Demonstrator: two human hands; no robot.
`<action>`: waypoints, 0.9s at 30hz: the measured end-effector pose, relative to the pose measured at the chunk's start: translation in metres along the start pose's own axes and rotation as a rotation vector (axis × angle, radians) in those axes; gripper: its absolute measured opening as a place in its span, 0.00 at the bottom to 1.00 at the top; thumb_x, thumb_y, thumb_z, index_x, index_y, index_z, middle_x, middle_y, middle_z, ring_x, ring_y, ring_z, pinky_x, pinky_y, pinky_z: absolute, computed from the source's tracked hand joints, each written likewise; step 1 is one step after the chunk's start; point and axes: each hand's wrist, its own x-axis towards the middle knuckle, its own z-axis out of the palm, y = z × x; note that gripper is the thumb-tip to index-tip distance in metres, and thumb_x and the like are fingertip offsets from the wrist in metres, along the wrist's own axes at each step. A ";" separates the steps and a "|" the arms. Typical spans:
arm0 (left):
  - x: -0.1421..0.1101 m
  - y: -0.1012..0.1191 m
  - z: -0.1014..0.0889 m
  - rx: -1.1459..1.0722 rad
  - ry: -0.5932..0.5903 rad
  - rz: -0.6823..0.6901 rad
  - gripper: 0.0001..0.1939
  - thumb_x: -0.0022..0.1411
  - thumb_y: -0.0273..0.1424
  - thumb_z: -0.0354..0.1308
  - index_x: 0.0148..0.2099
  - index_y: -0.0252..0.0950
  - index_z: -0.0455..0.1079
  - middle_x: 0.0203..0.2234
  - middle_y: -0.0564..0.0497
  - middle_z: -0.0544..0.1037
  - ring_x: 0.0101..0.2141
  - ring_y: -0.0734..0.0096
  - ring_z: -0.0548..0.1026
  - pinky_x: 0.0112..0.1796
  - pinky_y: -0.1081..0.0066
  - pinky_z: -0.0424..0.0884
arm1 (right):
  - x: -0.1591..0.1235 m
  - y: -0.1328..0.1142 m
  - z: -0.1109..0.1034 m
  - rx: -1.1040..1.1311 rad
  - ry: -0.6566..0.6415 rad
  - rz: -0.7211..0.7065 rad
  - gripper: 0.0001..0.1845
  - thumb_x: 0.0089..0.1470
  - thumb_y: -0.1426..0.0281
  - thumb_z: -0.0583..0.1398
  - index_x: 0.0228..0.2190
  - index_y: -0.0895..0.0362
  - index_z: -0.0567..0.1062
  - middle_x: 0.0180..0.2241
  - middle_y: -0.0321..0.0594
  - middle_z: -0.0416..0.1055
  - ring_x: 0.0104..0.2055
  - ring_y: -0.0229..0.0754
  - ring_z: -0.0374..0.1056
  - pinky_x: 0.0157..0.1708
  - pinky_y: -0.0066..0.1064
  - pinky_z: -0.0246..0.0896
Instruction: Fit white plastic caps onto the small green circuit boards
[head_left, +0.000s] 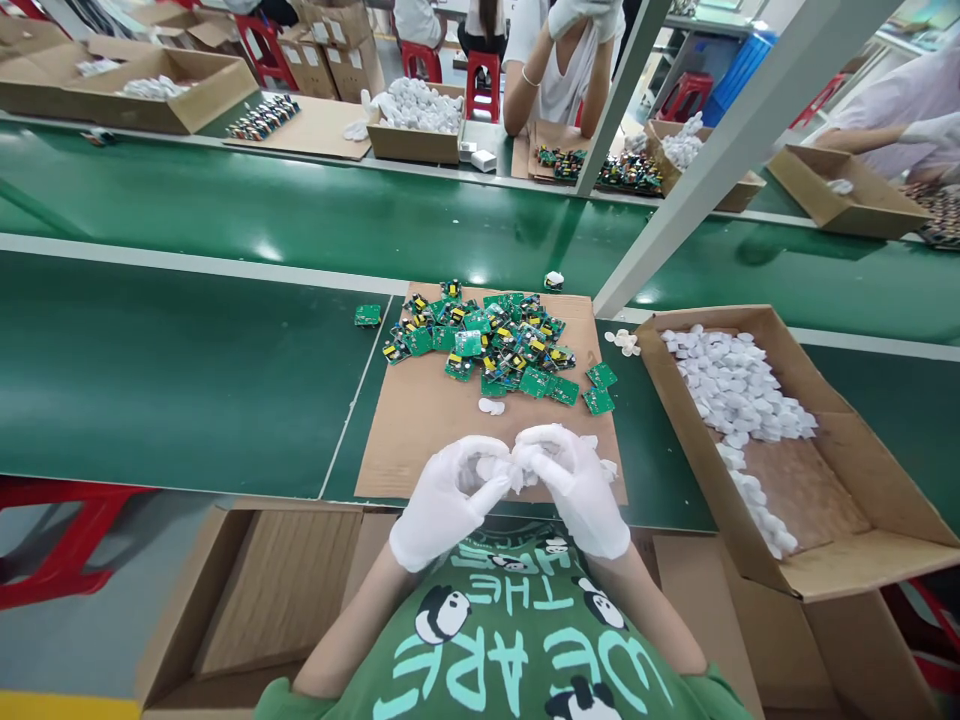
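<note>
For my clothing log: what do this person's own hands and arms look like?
The left hand and right hand wear plain white wrist-length fabric gloves. The forearms are bare below short green sleeves of a green T-shirt with panda prints and pale mint lettering.

**Stools, Cartons and Company Across the Green Strip**

Over my feed, a glossy green strip (300, 195) runs across the view. Beyond it I see a co-worker in a white top (566, 95), elbows bent, beside a carton heaped with white pieces (416, 148). Red stools (484, 62) stand behind, near stacked cartons (330, 62); farther right I pick out blue crates (739, 78). A thick pale post (754, 135) slants across my view, with a thinner post (621, 95) left of it. At far right, another person (900, 100) works by an open box (862, 208). Lower left, I have a red stool (60, 493) and a yellow floor stripe (67, 707).
</note>
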 end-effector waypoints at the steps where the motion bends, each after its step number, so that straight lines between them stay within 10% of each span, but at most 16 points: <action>1: 0.001 0.002 -0.001 -0.053 0.015 -0.027 0.09 0.60 0.31 0.63 0.42 0.35 0.70 0.28 0.50 0.78 0.28 0.71 0.76 0.30 0.72 0.73 | 0.001 0.000 -0.001 0.065 0.033 0.024 0.13 0.56 0.62 0.63 0.41 0.56 0.75 0.32 0.38 0.76 0.30 0.38 0.71 0.33 0.33 0.70; 7: 0.007 -0.001 -0.021 -0.303 0.222 -0.120 0.14 0.58 0.35 0.66 0.42 0.34 0.70 0.26 0.51 0.80 0.22 0.77 0.73 0.24 0.77 0.68 | 0.010 -0.004 -0.015 -0.143 0.355 -0.184 0.13 0.55 0.66 0.63 0.44 0.52 0.73 0.41 0.40 0.76 0.40 0.42 0.73 0.42 0.38 0.71; 14: 0.015 -0.007 -0.024 -0.364 0.256 -0.178 0.18 0.58 0.40 0.66 0.45 0.33 0.71 0.26 0.52 0.81 0.20 0.78 0.73 0.20 0.79 0.66 | 0.041 0.026 -0.007 -0.899 0.097 -0.440 0.08 0.55 0.76 0.58 0.36 0.55 0.76 0.43 0.47 0.74 0.46 0.49 0.71 0.48 0.44 0.69; 23: 0.013 -0.007 -0.010 -0.324 0.173 -0.194 0.18 0.59 0.39 0.65 0.45 0.33 0.71 0.25 0.52 0.80 0.17 0.78 0.72 0.17 0.80 0.64 | 0.018 0.000 0.006 -0.726 -0.050 -0.536 0.24 0.59 0.65 0.59 0.57 0.53 0.68 0.48 0.44 0.74 0.45 0.46 0.72 0.48 0.41 0.70; 27: 0.014 -0.004 -0.005 -0.254 0.102 -0.199 0.17 0.59 0.41 0.63 0.42 0.31 0.72 0.19 0.53 0.77 0.16 0.77 0.71 0.16 0.79 0.64 | 0.011 -0.006 0.012 -0.614 -0.063 -0.446 0.15 0.57 0.67 0.62 0.47 0.51 0.75 0.44 0.41 0.77 0.46 0.45 0.73 0.46 0.37 0.71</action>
